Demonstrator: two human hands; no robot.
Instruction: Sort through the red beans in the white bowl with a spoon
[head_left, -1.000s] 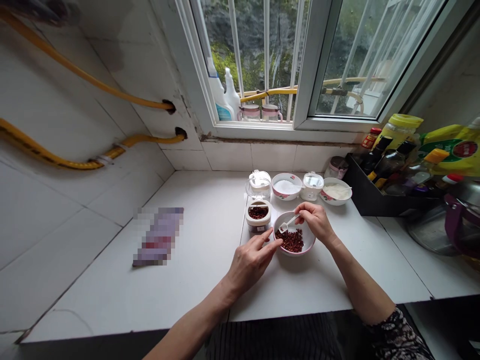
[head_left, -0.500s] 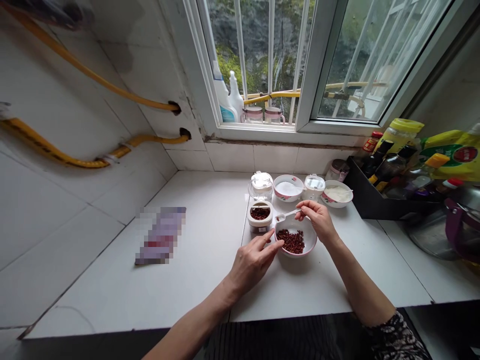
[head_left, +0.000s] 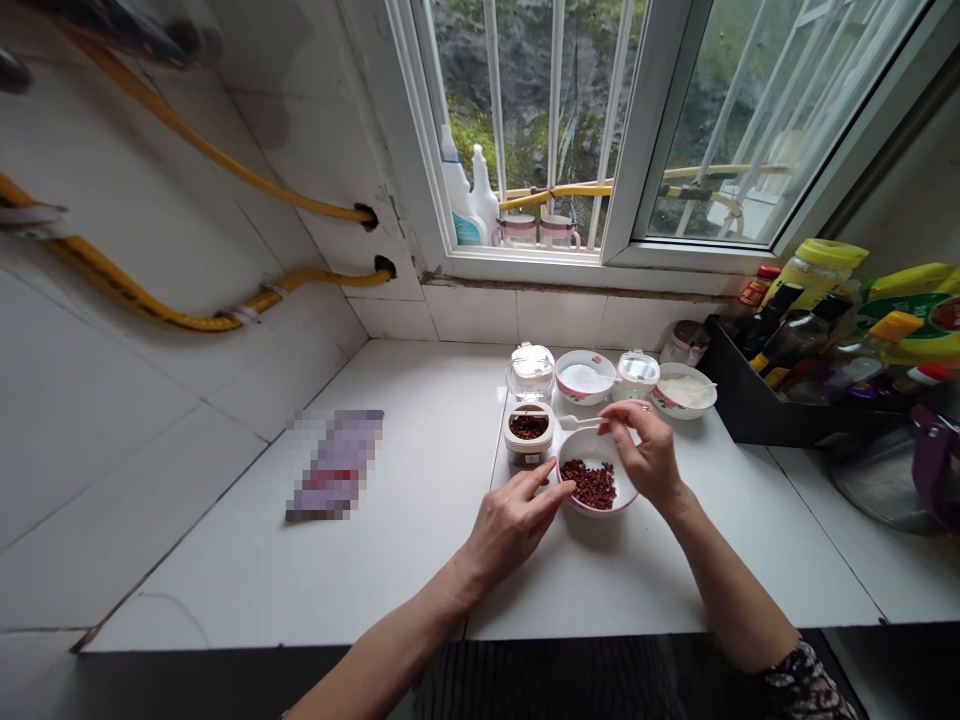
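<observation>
A white bowl with a pink rim (head_left: 626, 470) holds dark red dried peppercorn-like grains (head_left: 589, 482). My left hand (head_left: 517, 515) grips its left rim between thumb and fingers. In my right hand (head_left: 643, 450), thumb and fingers pinch the handle of a small white spoon (head_left: 581, 423), above the bowl's far rim. The spoon's head points left, close to an open jar (head_left: 529, 455) filled with the same dark red grains; its exact contents I cannot make out. Behind that jar, its clear lid (head_left: 531, 372) stands raised.
Further back are a bowl of white granules (head_left: 585, 380), a lidded jar (head_left: 638, 375) and a bowl of white powder (head_left: 684, 390). A black box of bottles (head_left: 780, 400) and a metal pot (head_left: 877, 485) stand right. A blurred purple packet (head_left: 341, 465) lies left.
The view has shifted slightly. My right hand has turned with the spoon, whose head has moved from over the bowl's left rim to farther back, by the jar. My left hand stays on the bowl.
</observation>
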